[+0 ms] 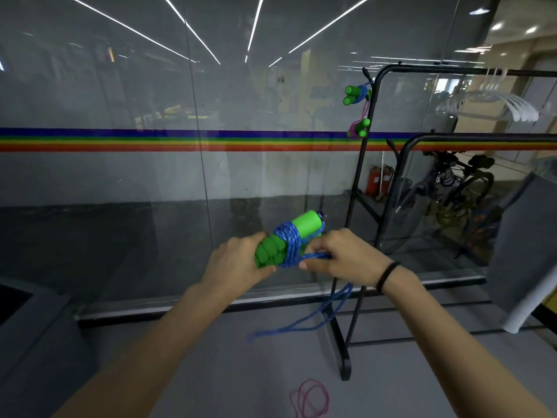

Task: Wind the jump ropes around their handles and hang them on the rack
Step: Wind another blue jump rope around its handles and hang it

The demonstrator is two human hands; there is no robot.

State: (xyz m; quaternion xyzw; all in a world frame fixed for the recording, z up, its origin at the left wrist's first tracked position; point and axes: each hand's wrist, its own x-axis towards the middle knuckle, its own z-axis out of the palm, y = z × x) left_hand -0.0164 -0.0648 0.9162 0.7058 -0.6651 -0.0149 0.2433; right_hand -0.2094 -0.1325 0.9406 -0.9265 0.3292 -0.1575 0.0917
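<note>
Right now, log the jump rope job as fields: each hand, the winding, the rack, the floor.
left hand: grips the ribbed end of the green handles
right hand: pinches the blue rope beside the coils
winding: several turns round the handles; loose tail hangs toward the floor
rack: two wound bundles hang at its left post, blue-wound bundle above pink-wound bundle
floor: pink rope lies loose, unwound
</note>
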